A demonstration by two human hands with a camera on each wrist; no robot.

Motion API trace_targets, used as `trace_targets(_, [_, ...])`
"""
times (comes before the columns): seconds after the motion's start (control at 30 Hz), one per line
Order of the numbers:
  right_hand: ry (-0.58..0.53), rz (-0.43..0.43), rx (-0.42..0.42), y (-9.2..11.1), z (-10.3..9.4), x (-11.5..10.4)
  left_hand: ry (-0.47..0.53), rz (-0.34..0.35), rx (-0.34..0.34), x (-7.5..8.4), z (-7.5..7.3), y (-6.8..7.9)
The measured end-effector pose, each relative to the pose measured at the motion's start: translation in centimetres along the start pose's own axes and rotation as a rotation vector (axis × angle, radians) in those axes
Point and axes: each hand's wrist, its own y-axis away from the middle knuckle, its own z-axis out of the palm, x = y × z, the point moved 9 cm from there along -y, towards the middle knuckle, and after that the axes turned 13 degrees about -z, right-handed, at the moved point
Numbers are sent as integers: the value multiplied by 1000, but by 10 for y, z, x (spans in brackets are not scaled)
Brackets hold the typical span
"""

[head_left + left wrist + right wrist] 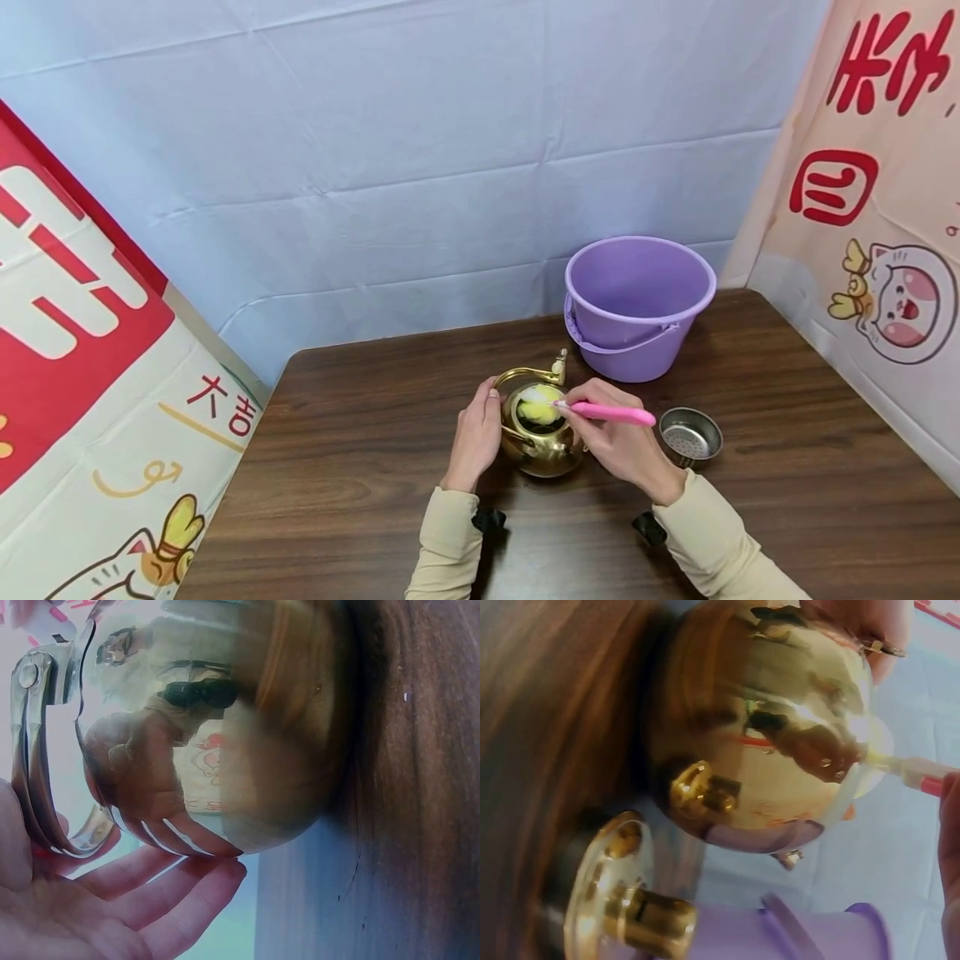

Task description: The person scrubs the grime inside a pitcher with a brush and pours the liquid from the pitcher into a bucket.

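A shiny gold kettle (543,460) stands on the table with its round top uncovered. My left hand (477,429) holds its left side; in the left wrist view the fingertips (225,876) touch the belly, and the bail handle (34,765) runs down into the hand. My right hand (621,442) grips the pink handle (617,413) of a sponge brush. Its yellow and white head (537,405) sits in the kettle's opening; the part inside is hidden. A gold lid-like disc with a cylindrical knob (656,922) lies beside the kettle in the right wrist view.
Behind and to the right stands a purple bucket (630,354) with its handle hanging down. A small round metal strainer (690,435) rests right of my right hand. Light blue cloth (420,192) hangs behind the dark wooden table (352,475), with printed cloths on both sides.
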Motion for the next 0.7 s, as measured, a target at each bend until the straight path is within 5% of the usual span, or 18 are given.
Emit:
trace_targets(0.17, [-43,128,53,2,-6,7,16,-3,4,0,0,0])
trace_targets(0.4, [-297,294,124,13,-3,29,16,-7,13,1,0,0])
trace_targets(0.7, [-377,397,118,16,1,46,16,-13,15,1,1,-1])
